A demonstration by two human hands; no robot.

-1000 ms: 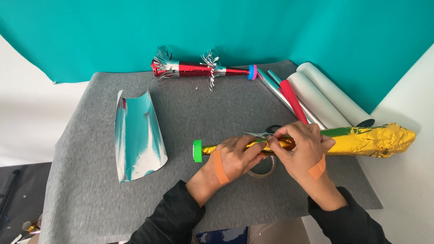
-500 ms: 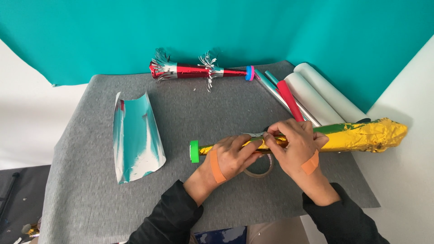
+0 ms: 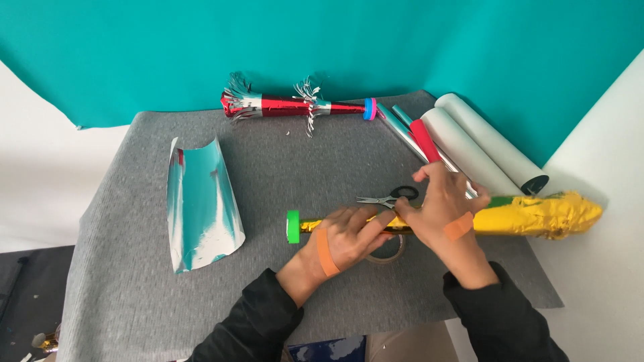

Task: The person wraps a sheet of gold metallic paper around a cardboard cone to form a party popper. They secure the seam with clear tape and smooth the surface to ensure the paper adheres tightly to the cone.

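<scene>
A long gold foil horn with a green cap at its narrow end lies across the grey mat. My left hand grips its narrow part from above. Just to the right, my right hand rests on the horn with its fingers spread and holds nothing. Both hands wear orange strips. Small scissors with black handles lie just behind the horn, at my fingertips. A clear tape roll sits under my hands on the near side.
A red and silver fringed horn lies at the back of the mat. A curled silver foil sheet rests on the left. White paper rolls and thin red and silver rolls lie at the back right. A teal backdrop hangs behind.
My right hand has lifted and spread its fingers off the horn's middle, uncovering the scissors behind it. The left hand keeps its grip. The horn has stayed in place.
</scene>
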